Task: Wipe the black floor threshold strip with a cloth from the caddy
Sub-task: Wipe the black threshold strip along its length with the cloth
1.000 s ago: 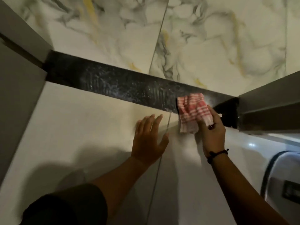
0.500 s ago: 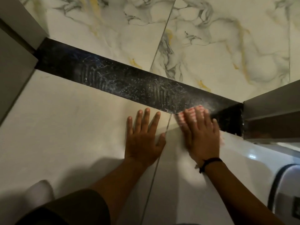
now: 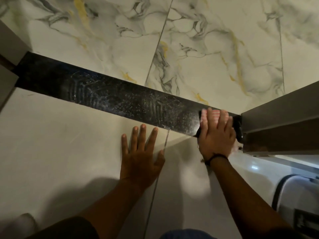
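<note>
The black threshold strip (image 3: 110,97) runs across the floor from the left door frame to the right one, dusty with pale smears and shoe marks. My right hand (image 3: 215,135) lies flat on a red-and-white checked cloth (image 3: 214,113), pressing it onto the strip's right end; only the cloth's top edge shows past my fingers. My left hand (image 3: 141,156) rests palm down with fingers spread on the plain cream tile just below the strip, holding nothing.
Marbled tile (image 3: 198,49) with grey and gold veins lies beyond the strip. A grey door frame (image 3: 279,118) stands right beside the cloth, another frame (image 3: 8,69) at the far left. A white object with a dark rim (image 3: 296,195) sits at the lower right.
My right hand went from holding the cloth by its lower edge to pressing flat on it, then slid it right along the strip toward the door frame. The left hand stayed planted.
</note>
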